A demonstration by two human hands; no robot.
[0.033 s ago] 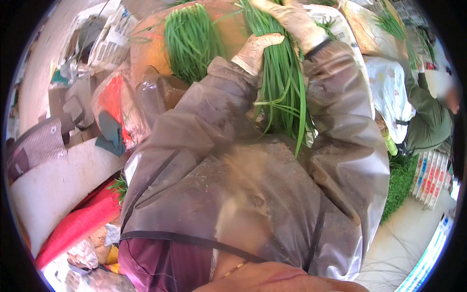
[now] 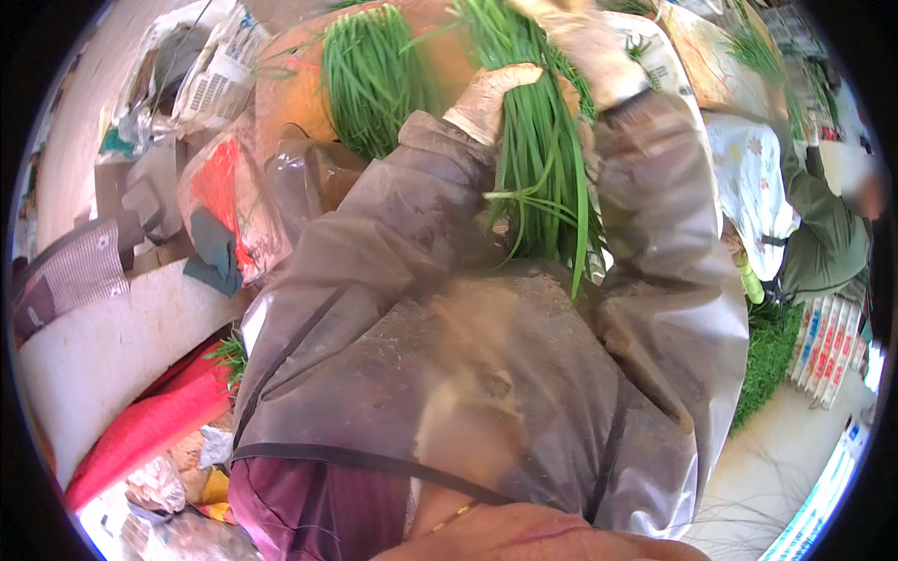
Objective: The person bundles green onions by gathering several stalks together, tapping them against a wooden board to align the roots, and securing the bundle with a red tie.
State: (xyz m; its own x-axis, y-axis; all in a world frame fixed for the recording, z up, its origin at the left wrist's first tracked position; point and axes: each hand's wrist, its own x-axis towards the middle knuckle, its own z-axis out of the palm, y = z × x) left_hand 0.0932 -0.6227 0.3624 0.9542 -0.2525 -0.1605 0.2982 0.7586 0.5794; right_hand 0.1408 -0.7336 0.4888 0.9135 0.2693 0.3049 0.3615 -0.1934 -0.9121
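Your left hand: clamped round the held green bunch
Your right hand: blurred near that bunch's upper end; its grip, you cannot tell
Held green bunch: before your chest, between your sleeves
Second bunch: left of yours, apart

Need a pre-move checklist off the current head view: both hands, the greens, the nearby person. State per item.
1. Left hand closed around the held bunch: ok.
2. Right hand grip confirmed: cannot tell; it is blurred near the top edge of the view.
3. Held bunch's leaves all aligned: not ok; a few cross sideways or stick out near the lower end.
4. Second bunch apart from the left hand: ok; it lies to that hand's left.
5. Co-worker away from both hands: ok; at the far right of the view.
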